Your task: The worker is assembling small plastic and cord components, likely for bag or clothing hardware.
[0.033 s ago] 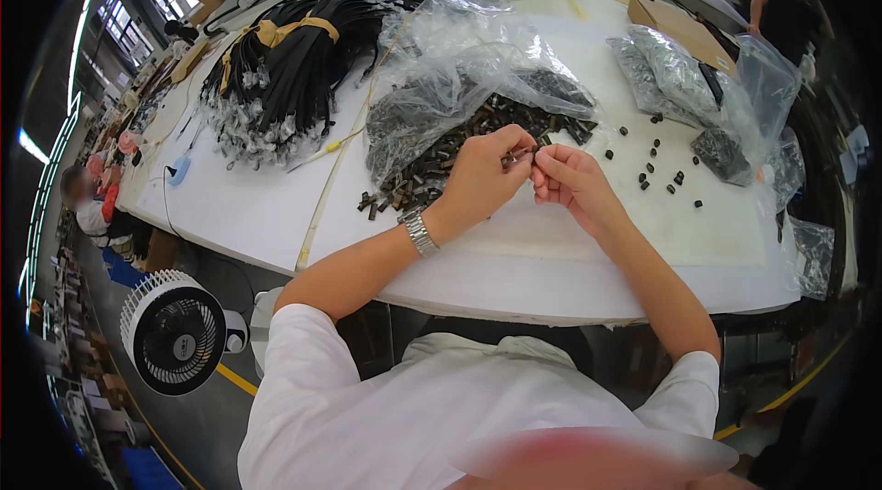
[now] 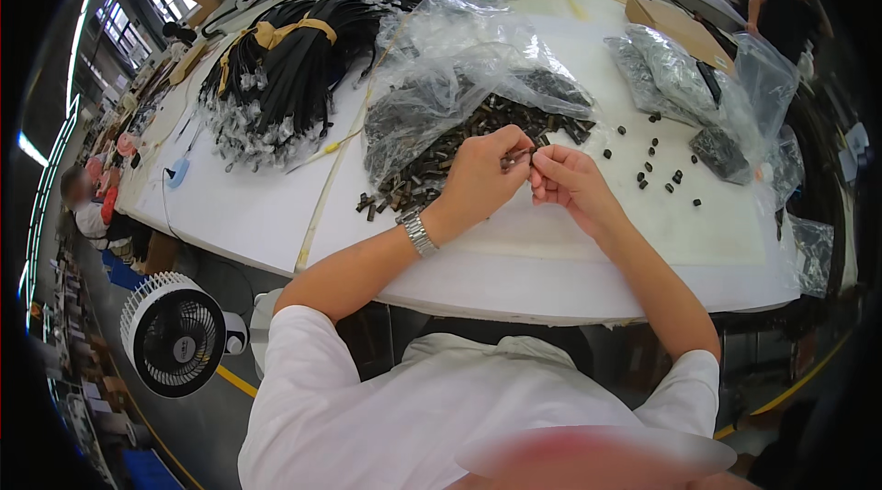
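My left hand [image 2: 485, 170] and my right hand [image 2: 571, 180] meet over the table, fingertips nearly touching. Both are closed in a pinch on one small dark piece [image 2: 532, 154], mostly covered by the fingers, so its exact shape cannot be made out. Just beyond the left hand spreads a heap of short dark tube-like parts [image 2: 432, 155], some brownish. A large clear plastic bag [image 2: 459, 40] lies partly over the heap. To the right of my right hand, several small black pieces [image 2: 650, 152] are scattered singly on the white tabletop [image 2: 588, 279].
A bundle of black straps [image 2: 303, 58], tied with a yellow band, lies at left. Near it are a yellow-handled thin tool [image 2: 329, 149] and a light-blue object [image 2: 179, 172]. Filled clear bags [image 2: 657, 72] and a cardboard box [image 2: 680, 31] sit at right. A fan [image 2: 179, 338] stands lower left.
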The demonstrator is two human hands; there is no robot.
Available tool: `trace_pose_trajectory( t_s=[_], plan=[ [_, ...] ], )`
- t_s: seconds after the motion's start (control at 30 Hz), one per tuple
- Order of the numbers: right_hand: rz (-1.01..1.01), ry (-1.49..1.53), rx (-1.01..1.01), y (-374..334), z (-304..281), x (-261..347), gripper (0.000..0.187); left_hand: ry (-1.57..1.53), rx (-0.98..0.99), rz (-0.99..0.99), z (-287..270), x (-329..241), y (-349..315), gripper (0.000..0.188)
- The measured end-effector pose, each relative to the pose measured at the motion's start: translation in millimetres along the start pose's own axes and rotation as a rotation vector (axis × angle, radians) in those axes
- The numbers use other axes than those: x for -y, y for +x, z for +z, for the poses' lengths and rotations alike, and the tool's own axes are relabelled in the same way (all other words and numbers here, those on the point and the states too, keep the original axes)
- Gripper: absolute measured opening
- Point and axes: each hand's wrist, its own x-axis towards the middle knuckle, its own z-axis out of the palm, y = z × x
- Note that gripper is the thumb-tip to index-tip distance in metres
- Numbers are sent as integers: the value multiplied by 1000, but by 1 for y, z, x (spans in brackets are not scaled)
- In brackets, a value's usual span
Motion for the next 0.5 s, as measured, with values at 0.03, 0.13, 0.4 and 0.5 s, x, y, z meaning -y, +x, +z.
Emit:
trace_pose_trajectory(
  t_s=[0.03, 0.13, 0.4, 0.5],
  plan=[
    [-6, -27, -28, -3, -2, -1, 18, 41, -2, 58, 3, 1, 2, 10],
    [-67, -25, -13, 12, 4, -14, 19, 188, 4, 48, -8, 0, -1, 7],
    [-93, 72, -47, 18, 8, -15, 30, 291, 59, 158, -5, -6, 2, 3],
    [-96, 62, -77, 17, 4, -16, 29, 258, 67, 143, -1, -3, 2, 3]
  ],
)
